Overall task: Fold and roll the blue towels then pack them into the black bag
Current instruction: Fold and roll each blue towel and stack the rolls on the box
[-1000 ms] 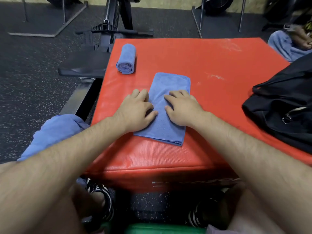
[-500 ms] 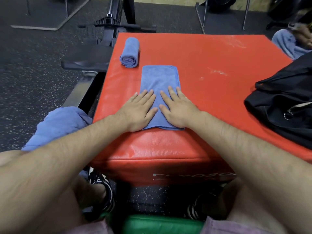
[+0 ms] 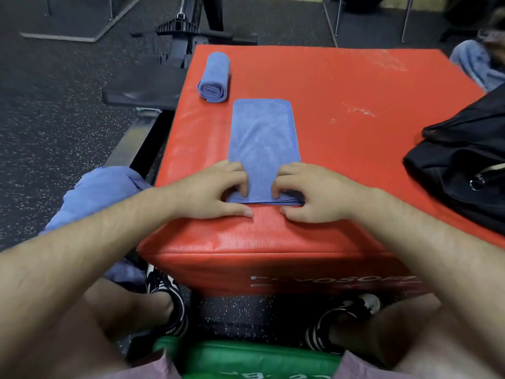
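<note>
1. A person's left hand [image 3: 216, 190] and right hand [image 3: 314, 192] curl their fingers over the near corners of a folded blue microfibre towel [image 3: 263, 138], gripping its near edge.
2. The towel lies lengthwise on the red padded vinyl worktop [image 3: 355, 138], close to its front edge.
3. A black fabric bag [image 3: 464, 170] sits at the right.
4. A rolled blue towel [image 3: 214, 77] lies near the far left corner.
</note>
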